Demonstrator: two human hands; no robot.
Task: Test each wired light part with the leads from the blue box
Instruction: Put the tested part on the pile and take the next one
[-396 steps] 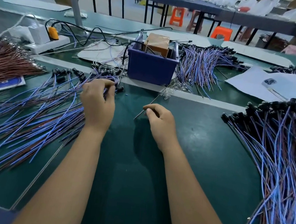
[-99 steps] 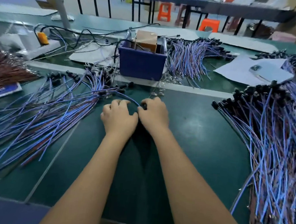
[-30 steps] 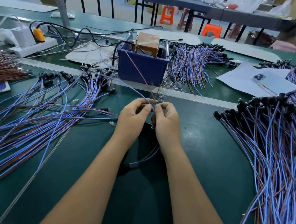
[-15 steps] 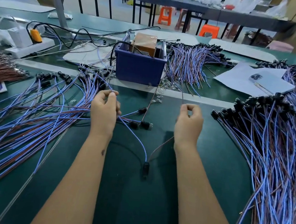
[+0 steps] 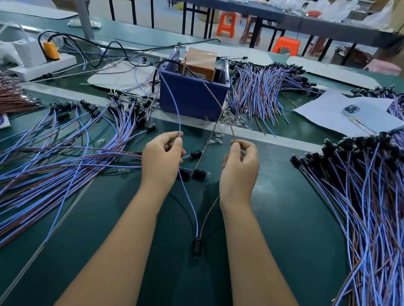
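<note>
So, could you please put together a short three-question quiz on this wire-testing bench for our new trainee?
1. True or false: the left hand pinches a blue wire.
2. The black light part under test is: A) inside the blue box; B) on the table between the forearms; C) on the white paper.
3. What colour is the wire that the right hand pinches?

Key: 1 true; 2 B; 3 brown.
</note>
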